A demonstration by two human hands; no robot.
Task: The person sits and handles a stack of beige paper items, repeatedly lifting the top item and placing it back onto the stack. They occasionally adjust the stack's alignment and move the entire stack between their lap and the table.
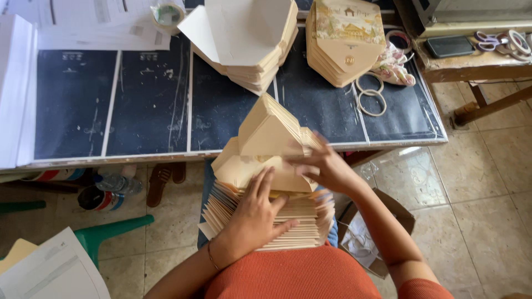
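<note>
A thick stack of cream folded envelopes (pixel 293 221) rests on my lap. My left hand (pixel 256 213) lies flat on top of the stack, fingers spread. My right hand (pixel 324 166) grips the upper envelopes (pixel 271 133), which are fanned up and tilted towards the table edge. On the dark table lie two more piles: plain cream envelopes (pixel 244 39) with open flaps and printed envelopes (pixel 346 41) with a round seal.
The dark table (pixel 149 99) carries white papers (pixel 94 25) and a tape roll (pixel 168 15) at the back left, rubber bands (pixel 371 97) at the right. A wooden bench (pixel 471 61) holds a phone and scissors. A cardboard box (pixel 366 232) stands on the tiled floor at my right.
</note>
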